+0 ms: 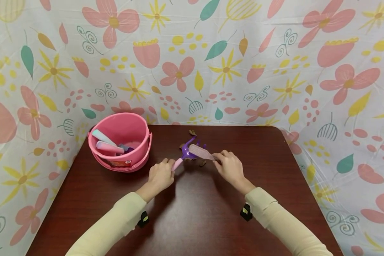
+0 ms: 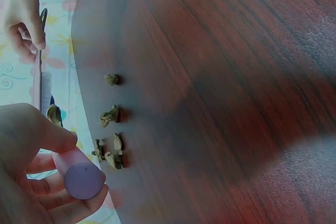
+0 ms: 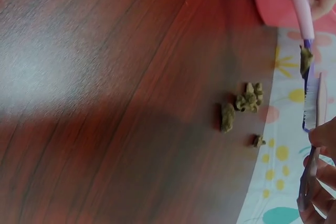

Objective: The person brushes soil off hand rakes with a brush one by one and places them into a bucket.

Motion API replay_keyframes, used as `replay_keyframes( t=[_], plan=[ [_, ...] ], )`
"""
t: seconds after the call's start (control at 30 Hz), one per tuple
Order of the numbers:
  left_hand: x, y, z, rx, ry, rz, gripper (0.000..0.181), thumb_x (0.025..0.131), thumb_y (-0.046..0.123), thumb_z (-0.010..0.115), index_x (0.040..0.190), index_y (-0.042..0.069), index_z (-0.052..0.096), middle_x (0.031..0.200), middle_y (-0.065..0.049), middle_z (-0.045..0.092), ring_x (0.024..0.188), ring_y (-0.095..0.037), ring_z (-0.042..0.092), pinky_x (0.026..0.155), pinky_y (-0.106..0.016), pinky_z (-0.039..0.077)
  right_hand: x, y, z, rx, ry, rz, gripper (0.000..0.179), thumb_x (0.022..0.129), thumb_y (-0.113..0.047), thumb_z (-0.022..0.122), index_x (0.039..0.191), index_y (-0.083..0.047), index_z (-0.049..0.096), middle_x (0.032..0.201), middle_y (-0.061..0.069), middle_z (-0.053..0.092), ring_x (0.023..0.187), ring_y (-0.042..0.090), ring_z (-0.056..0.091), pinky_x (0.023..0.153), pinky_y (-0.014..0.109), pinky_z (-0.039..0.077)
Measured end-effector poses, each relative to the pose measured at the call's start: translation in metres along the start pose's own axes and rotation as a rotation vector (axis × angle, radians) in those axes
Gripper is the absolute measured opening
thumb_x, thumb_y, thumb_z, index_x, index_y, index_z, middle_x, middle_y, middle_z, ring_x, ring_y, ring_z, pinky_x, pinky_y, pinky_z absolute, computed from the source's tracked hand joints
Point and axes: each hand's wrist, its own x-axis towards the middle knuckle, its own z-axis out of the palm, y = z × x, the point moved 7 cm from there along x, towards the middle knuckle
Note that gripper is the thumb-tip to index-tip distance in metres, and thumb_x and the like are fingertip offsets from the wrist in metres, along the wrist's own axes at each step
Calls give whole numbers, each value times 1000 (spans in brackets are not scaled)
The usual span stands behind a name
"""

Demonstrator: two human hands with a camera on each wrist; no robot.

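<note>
My left hand (image 1: 161,175) grips the pink handle of a purple toy hand rake (image 1: 186,153), whose prongs point away over the far part of the table. In the left wrist view the handle's rounded lilac end (image 2: 84,181) faces the camera. A brown clump (image 3: 306,60) clings to the rake near its neck. My right hand (image 1: 231,166) holds a pink brush (image 1: 200,152) by its handle. The pale bristles (image 3: 311,107) lie against the rake head, which the brush partly covers in the head view. Several brown clumps (image 2: 110,115) lie on the table beneath.
A pink bucket (image 1: 142,151) stands at the table's back left, with pastel-handled tools (image 1: 108,146) inside. The dark wooden table (image 1: 204,209) meets a flowered cloth (image 1: 225,96) at its back edge; the cloth also hangs along both sides.
</note>
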Motion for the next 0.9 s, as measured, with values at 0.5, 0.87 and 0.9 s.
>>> replay_keyframes(
  t=[0.5,0.87,0.9],
  plan=[
    [-2,-8,-2,-11,26,-23,35,74,21,69,108,14,63,86,-5,60,64,-30,62,48,-39,46,-14,25,-11,-13,43,65,24,77,-17,73,100,-15,70,83,5,61,68,25,56,53,37,45],
    [3,-19,3,-124,27,-111,37,75,22,69,111,15,63,85,-5,61,66,-33,62,51,-41,47,-21,41,-21,-8,166,115,23,76,-13,72,99,-10,69,84,9,62,68,28,56,55,40,46],
    [4,-20,4,-147,19,-123,37,76,22,68,112,15,63,86,-5,61,67,-32,62,51,-42,47,-21,42,-22,-8,173,121,23,76,-13,72,99,-11,69,84,9,62,69,28,56,55,41,46]
  ],
)
